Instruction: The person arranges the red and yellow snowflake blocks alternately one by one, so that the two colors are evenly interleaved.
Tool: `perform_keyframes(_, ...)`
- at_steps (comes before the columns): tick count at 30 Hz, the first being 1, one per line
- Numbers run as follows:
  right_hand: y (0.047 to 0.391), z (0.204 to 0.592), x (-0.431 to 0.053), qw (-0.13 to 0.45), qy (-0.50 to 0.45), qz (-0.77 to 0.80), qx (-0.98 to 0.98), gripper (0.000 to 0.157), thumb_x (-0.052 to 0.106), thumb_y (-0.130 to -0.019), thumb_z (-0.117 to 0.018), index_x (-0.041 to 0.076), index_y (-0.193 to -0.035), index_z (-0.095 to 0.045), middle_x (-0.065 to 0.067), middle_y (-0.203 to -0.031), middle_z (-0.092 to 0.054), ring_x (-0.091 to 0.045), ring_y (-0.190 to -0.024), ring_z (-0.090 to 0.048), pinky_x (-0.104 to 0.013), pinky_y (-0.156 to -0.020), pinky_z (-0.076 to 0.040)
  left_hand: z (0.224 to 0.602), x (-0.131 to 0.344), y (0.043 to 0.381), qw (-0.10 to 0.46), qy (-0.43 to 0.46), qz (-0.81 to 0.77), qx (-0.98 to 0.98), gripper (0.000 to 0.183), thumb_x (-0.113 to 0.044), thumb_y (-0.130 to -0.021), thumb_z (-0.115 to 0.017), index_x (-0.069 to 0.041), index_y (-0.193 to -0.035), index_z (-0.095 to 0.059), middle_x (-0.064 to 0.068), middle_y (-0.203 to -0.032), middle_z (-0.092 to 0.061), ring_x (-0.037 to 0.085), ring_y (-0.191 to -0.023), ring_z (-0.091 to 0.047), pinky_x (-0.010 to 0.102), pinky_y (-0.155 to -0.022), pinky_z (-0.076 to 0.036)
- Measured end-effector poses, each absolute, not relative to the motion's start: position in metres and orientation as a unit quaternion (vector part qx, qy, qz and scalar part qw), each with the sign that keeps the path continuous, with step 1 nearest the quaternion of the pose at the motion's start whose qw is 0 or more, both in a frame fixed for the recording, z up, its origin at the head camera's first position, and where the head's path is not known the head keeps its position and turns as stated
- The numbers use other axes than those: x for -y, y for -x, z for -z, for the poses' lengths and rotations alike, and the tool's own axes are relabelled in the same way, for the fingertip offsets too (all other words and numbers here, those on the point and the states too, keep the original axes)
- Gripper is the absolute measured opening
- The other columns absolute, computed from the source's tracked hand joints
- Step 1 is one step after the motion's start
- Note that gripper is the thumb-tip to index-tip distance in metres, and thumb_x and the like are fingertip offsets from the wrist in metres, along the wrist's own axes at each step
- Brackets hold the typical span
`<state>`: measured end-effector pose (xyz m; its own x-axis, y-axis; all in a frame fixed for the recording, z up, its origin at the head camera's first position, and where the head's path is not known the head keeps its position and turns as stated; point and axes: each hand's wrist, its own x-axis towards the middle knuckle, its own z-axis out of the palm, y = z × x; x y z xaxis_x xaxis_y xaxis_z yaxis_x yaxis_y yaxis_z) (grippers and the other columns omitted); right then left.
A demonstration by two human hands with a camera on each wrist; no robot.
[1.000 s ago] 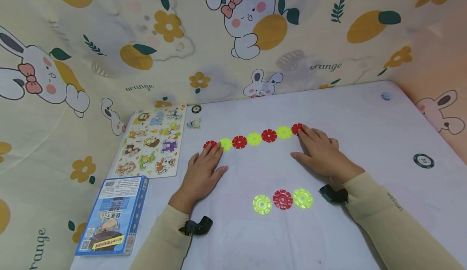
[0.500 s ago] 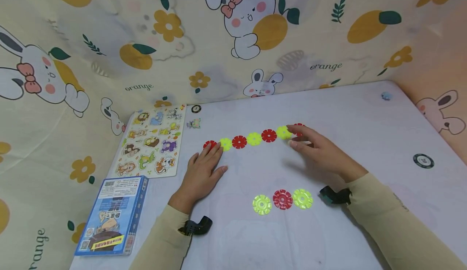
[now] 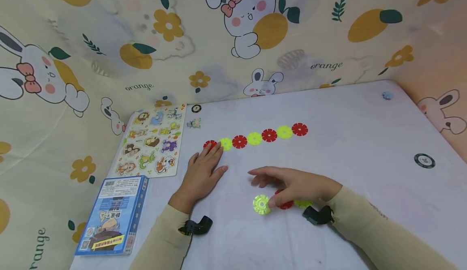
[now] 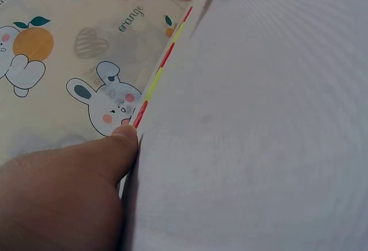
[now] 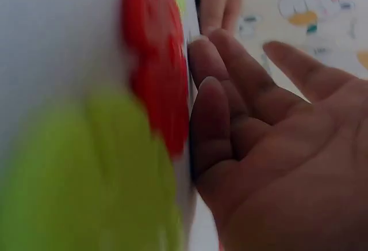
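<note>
A slanting row of notched, flower-shaped plastic discs, red and yellow-green by turns, lies across the table. My left hand (image 3: 202,177) rests flat with its fingertips over the red disc (image 3: 208,144) at the row's left end, hiding part of it. A red disc (image 3: 299,129) at the right end lies uncovered. Nearer to me my right hand (image 3: 299,184) hovers with loosely bent fingers over three more discs. Its thumb is right at the edge of the left yellow-green disc (image 3: 261,204); the red disc (image 5: 155,61) and the right yellow-green disc (image 5: 92,176) are partly hidden beneath the hand.
On the left lie an animal sticker board (image 3: 151,142) and a blue box (image 3: 111,215). A black round chip (image 3: 196,108) and a small colourful piece (image 3: 194,123) are beside the board. Another chip (image 3: 425,161) and a small blue piece (image 3: 387,95) lie at right.
My right hand has lifted off the right end of the row and come back toward me and left, over the three near discs. The left hand has stayed in place.
</note>
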<state>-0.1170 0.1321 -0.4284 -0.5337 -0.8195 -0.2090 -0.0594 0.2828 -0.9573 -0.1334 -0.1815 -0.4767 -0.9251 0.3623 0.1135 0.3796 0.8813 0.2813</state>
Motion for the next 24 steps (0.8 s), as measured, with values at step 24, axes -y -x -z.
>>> perform_keyframes(24, 0.137, 0.419, -0.155, 0.186, 0.227, 0.476, -0.829, 0.019, 0.028, -0.086, -0.074, 0.025, -0.102, -0.064, -0.001, -0.091, -0.062, -0.023, -0.079, -0.060, -0.034, -0.065, -0.054, 0.474, 0.181, 0.132, 0.025, 0.194, 0.162, 0.967, 0.065, -0.054, -0.095, -0.045, -0.021, -0.150, -0.033, -0.008, -0.156, -0.022, 0.019, -0.144, -0.010, 0.056, -0.109, -0.010)
